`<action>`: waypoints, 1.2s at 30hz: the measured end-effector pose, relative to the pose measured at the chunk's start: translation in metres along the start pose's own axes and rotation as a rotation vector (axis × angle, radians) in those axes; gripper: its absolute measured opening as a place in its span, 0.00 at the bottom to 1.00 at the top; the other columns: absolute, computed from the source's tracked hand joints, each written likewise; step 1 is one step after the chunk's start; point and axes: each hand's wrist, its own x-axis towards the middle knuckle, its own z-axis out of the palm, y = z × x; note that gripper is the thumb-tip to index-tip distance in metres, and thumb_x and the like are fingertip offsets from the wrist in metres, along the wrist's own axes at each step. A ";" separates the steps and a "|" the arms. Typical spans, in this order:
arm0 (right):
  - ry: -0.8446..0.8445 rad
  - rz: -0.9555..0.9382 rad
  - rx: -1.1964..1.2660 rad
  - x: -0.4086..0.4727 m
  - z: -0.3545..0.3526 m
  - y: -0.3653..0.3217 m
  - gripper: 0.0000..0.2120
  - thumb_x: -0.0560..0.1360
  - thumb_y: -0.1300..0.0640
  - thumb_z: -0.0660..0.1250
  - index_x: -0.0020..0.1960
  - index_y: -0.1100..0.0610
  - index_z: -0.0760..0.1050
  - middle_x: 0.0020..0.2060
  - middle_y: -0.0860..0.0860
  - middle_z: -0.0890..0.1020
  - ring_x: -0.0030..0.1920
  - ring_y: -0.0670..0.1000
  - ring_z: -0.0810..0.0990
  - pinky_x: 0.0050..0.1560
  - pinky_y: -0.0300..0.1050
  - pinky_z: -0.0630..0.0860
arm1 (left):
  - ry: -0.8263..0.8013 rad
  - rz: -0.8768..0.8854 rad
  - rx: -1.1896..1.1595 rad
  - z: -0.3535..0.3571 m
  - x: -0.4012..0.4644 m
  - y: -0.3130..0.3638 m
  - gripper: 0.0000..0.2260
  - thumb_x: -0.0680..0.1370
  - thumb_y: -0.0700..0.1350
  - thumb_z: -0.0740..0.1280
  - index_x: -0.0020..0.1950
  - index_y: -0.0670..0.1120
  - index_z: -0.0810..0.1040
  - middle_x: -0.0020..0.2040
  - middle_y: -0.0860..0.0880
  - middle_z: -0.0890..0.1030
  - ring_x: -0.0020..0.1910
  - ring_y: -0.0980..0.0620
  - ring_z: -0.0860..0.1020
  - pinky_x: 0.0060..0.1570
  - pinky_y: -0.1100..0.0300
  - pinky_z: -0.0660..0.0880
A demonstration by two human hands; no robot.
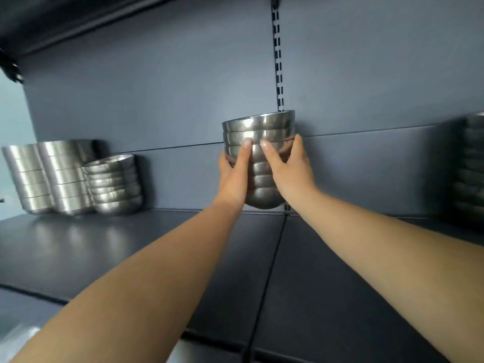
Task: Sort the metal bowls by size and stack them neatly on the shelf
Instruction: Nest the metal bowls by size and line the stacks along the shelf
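The dark grey metal shelf (131,247) carried three stacks of shiny steel bowls (70,179) at its far left. Near the back panel, a nested stack of small round steel bowls (259,129) was gripped by the left hand (235,170) and right hand (290,166), fingers curled round its sides.

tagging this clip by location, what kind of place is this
Probably a shop aisle or storeroom: a dark metal shelf on a slotted upright rail, stacks of steel bowls along it, and both hands holding another stack.
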 end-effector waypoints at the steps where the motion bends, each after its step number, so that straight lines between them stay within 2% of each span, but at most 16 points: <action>1: -0.019 0.008 0.013 -0.002 0.018 -0.006 0.37 0.73 0.39 0.60 0.75 0.53 0.50 0.71 0.52 0.64 0.70 0.53 0.65 0.64 0.48 0.65 | 0.010 0.010 0.007 -0.019 0.004 0.002 0.25 0.76 0.60 0.59 0.69 0.51 0.61 0.58 0.53 0.75 0.47 0.61 0.76 0.38 0.66 0.71; 4: -0.040 -0.002 0.056 -0.009 0.077 -0.015 0.30 0.72 0.39 0.61 0.68 0.54 0.62 0.63 0.51 0.73 0.62 0.53 0.73 0.54 0.45 0.70 | 0.055 0.010 0.055 -0.079 0.023 -0.003 0.23 0.75 0.61 0.60 0.65 0.52 0.63 0.57 0.53 0.76 0.53 0.55 0.77 0.49 0.60 0.73; 6: -0.049 0.028 0.057 -0.012 0.119 -0.016 0.28 0.71 0.38 0.62 0.64 0.55 0.65 0.59 0.50 0.76 0.58 0.52 0.76 0.51 0.45 0.72 | 0.052 -0.004 0.058 -0.119 0.034 -0.010 0.24 0.74 0.62 0.61 0.65 0.52 0.64 0.60 0.51 0.77 0.55 0.52 0.78 0.55 0.54 0.75; 7: -0.051 0.052 0.055 -0.014 0.134 -0.015 0.29 0.71 0.38 0.62 0.64 0.56 0.65 0.59 0.50 0.76 0.58 0.52 0.76 0.52 0.45 0.72 | 0.046 -0.011 0.054 -0.135 0.037 -0.014 0.24 0.74 0.62 0.62 0.65 0.52 0.64 0.59 0.51 0.77 0.54 0.53 0.79 0.55 0.54 0.76; 9: -0.045 0.118 0.055 -0.017 0.172 -0.016 0.32 0.70 0.37 0.63 0.65 0.57 0.65 0.59 0.50 0.77 0.58 0.52 0.76 0.56 0.48 0.75 | 0.031 -0.040 0.061 -0.172 0.047 -0.020 0.22 0.75 0.61 0.61 0.63 0.51 0.64 0.55 0.55 0.77 0.48 0.60 0.78 0.45 0.63 0.75; 11: -0.041 0.144 0.042 -0.018 0.204 -0.014 0.28 0.70 0.37 0.63 0.59 0.57 0.69 0.55 0.51 0.78 0.55 0.53 0.78 0.57 0.52 0.76 | 0.012 -0.074 0.051 -0.203 0.059 -0.028 0.21 0.75 0.60 0.61 0.63 0.50 0.65 0.50 0.57 0.76 0.44 0.64 0.75 0.39 0.69 0.72; 14: -0.016 0.160 0.021 -0.019 0.241 -0.009 0.20 0.70 0.38 0.64 0.48 0.55 0.69 0.49 0.51 0.79 0.50 0.52 0.79 0.54 0.54 0.77 | 0.002 -0.108 0.112 -0.235 0.076 -0.038 0.17 0.76 0.59 0.60 0.59 0.52 0.62 0.44 0.62 0.70 0.44 0.65 0.73 0.44 0.70 0.69; 17: 0.030 0.189 0.021 -0.020 0.268 -0.002 0.19 0.71 0.39 0.64 0.46 0.54 0.69 0.50 0.52 0.79 0.49 0.52 0.79 0.52 0.50 0.77 | -0.034 -0.144 0.118 -0.255 0.090 -0.051 0.17 0.76 0.59 0.60 0.58 0.52 0.62 0.43 0.61 0.70 0.42 0.66 0.71 0.34 0.75 0.69; 22: 0.030 0.177 -0.070 -0.006 0.290 0.005 0.22 0.71 0.39 0.64 0.51 0.57 0.70 0.53 0.53 0.78 0.52 0.52 0.77 0.47 0.41 0.69 | -0.044 -0.166 0.182 -0.272 0.117 -0.069 0.13 0.75 0.62 0.57 0.42 0.55 0.62 0.42 0.61 0.66 0.42 0.64 0.67 0.54 0.62 0.60; 24: 0.037 0.167 -0.089 -0.001 0.299 0.008 0.26 0.70 0.39 0.64 0.56 0.59 0.70 0.55 0.53 0.78 0.55 0.52 0.77 0.49 0.42 0.70 | -0.038 -0.156 0.170 -0.277 0.129 -0.075 0.13 0.75 0.62 0.57 0.45 0.53 0.65 0.46 0.59 0.69 0.46 0.62 0.69 0.56 0.61 0.60; 26: 0.048 0.162 -0.118 0.002 0.307 0.012 0.31 0.69 0.37 0.63 0.61 0.60 0.67 0.58 0.53 0.76 0.58 0.53 0.76 0.53 0.45 0.72 | -0.036 -0.142 0.138 -0.281 0.137 -0.080 0.21 0.75 0.63 0.58 0.56 0.47 0.66 0.53 0.55 0.71 0.56 0.56 0.70 0.59 0.60 0.61; 28: 0.056 0.147 -0.153 0.003 0.309 0.013 0.28 0.70 0.37 0.63 0.57 0.59 0.67 0.56 0.50 0.75 0.56 0.52 0.76 0.50 0.45 0.71 | -0.039 -0.125 0.131 -0.283 0.143 -0.085 0.28 0.75 0.63 0.58 0.63 0.42 0.64 0.56 0.55 0.72 0.61 0.55 0.69 0.63 0.60 0.62; 30: 0.049 0.147 -0.202 0.004 0.309 0.013 0.22 0.71 0.37 0.61 0.52 0.55 0.67 0.52 0.47 0.72 0.53 0.51 0.75 0.48 0.46 0.70 | -0.054 -0.120 0.126 -0.284 0.146 -0.088 0.31 0.74 0.63 0.58 0.68 0.42 0.62 0.54 0.57 0.72 0.60 0.57 0.69 0.66 0.59 0.61; 32: 0.038 0.154 -0.211 0.004 0.308 0.015 0.22 0.71 0.37 0.60 0.51 0.54 0.66 0.51 0.46 0.71 0.53 0.50 0.75 0.47 0.46 0.70 | -0.079 -0.113 0.124 -0.284 0.148 -0.091 0.27 0.75 0.62 0.57 0.65 0.45 0.62 0.50 0.58 0.69 0.53 0.61 0.69 0.62 0.61 0.61; 34: 0.040 0.150 -0.180 0.003 0.308 0.018 0.24 0.71 0.36 0.60 0.54 0.54 0.67 0.55 0.47 0.72 0.56 0.51 0.75 0.51 0.46 0.72 | -0.083 -0.101 0.104 -0.284 0.147 -0.090 0.30 0.75 0.62 0.58 0.67 0.42 0.63 0.53 0.54 0.70 0.51 0.60 0.70 0.56 0.64 0.63; 36: 0.026 0.164 -0.171 0.001 0.308 0.019 0.32 0.70 0.34 0.59 0.64 0.55 0.64 0.64 0.50 0.70 0.63 0.53 0.72 0.61 0.51 0.71 | -0.076 -0.090 0.110 -0.284 0.147 -0.090 0.32 0.74 0.63 0.59 0.68 0.41 0.63 0.56 0.51 0.71 0.53 0.58 0.71 0.56 0.64 0.64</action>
